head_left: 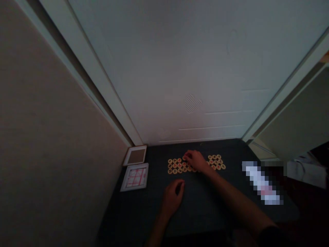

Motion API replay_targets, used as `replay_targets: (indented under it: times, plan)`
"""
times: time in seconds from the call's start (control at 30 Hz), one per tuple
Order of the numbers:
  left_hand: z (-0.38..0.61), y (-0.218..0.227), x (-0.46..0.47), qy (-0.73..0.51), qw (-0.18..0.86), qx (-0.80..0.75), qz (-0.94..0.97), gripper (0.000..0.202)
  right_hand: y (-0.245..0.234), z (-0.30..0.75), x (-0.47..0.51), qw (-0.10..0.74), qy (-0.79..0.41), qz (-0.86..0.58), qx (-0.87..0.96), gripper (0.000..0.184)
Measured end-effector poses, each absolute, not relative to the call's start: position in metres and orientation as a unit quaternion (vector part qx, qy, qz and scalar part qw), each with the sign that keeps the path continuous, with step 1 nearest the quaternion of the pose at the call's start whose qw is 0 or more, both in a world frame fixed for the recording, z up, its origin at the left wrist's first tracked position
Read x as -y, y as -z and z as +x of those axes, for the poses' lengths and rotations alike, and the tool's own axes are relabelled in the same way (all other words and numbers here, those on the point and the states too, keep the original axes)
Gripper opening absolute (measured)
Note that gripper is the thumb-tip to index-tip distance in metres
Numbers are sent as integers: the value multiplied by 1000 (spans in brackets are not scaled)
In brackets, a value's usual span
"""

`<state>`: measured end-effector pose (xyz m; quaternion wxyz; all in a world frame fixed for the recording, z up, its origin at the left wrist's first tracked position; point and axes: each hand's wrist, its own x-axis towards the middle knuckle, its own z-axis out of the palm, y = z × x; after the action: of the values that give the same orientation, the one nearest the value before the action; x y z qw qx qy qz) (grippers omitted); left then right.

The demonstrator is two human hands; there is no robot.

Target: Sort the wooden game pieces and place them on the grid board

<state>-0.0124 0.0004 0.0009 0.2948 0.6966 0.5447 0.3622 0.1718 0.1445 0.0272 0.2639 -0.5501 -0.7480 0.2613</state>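
Observation:
Round wooden xiangqi pieces (180,170) with dark and red characters lie flat in three rows on the dark table. Over the back row reaches my right hand (195,160), its thumb and fingers pinched on one xiangqi piece (184,158). Its palm and wrist hide part of the rows beneath. My left hand (173,195) rests in front of the rows, apart from the pieces, with the fingers curled in toward the thumb. A hollow shows between them, and I see nothing held there.
On the left of the dark table (200,206) stand a white box with a red-lined grid (135,176) and a shallow tray (135,156) behind it. A pixelated pale object (262,183) lies at the right. A white panel (167,85) rises along the back edge.

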Motion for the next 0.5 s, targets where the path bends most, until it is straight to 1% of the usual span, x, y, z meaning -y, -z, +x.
replay_targets:
  times: [0.2,0.5]
  plan:
    - [-13,0,-1,-362,305,-546,692,19,-23,169,-144,241,-242,-562,753,11]
    - [-12,-2,-1,-367,309,-549,685,18,-23,171,-145,228,-233,-560,762,11]
